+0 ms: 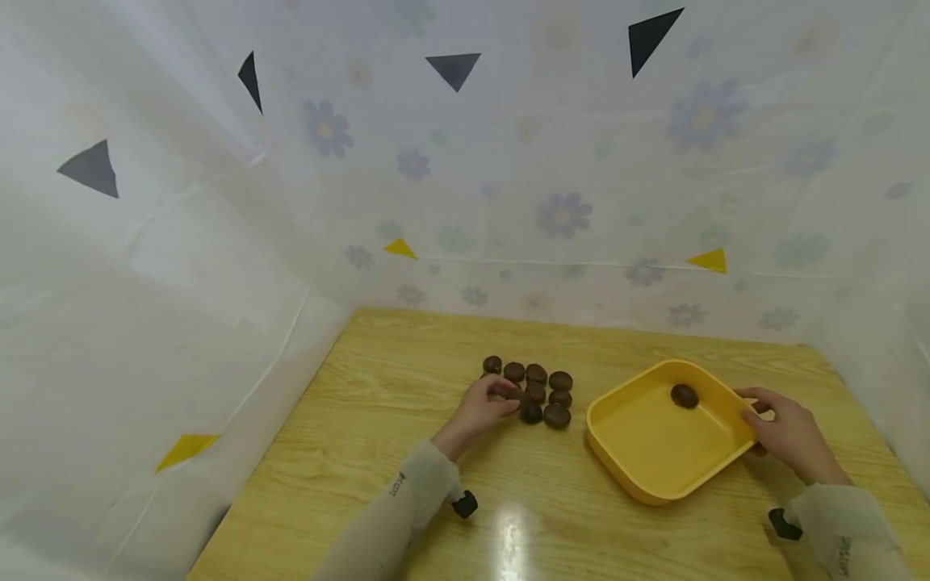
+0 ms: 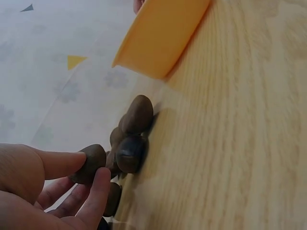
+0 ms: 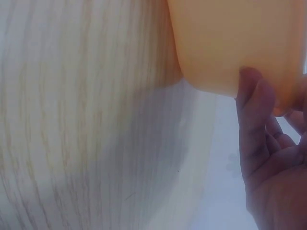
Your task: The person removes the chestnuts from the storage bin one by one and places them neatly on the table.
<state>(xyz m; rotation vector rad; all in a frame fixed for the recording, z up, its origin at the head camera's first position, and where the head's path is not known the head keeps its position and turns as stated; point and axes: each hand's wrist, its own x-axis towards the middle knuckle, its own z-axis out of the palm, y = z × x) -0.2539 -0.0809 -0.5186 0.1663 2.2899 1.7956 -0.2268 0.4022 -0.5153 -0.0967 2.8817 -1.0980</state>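
My left hand (image 1: 481, 406) pinches a smooth dark brown stone (image 2: 91, 164) between thumb and fingers, just at the near left of a cluster of similar stones (image 1: 557, 415). These lie close together in rough rows on the table, some partly hidden by the fingers. To the right is a yellow rectangular bin (image 1: 632, 456) with rounded corners, holding a single dark stone (image 1: 684, 395). With its thumb and fingers, my right hand (image 1: 788, 432) grips the bin's right-hand corner by the rim. From the right wrist, the bin's outer wall (image 3: 235, 43) shows beside the thumb.
The wood-grain table (image 1: 392, 347) meets a pale flowered sheet (image 1: 508, 202) at the back, and more sheeting hangs on both sides. Yellow, grey and black triangles mark the sheets. A small black piece (image 1: 465, 504) sits at my left wrist, another (image 1: 785, 524) at my right.
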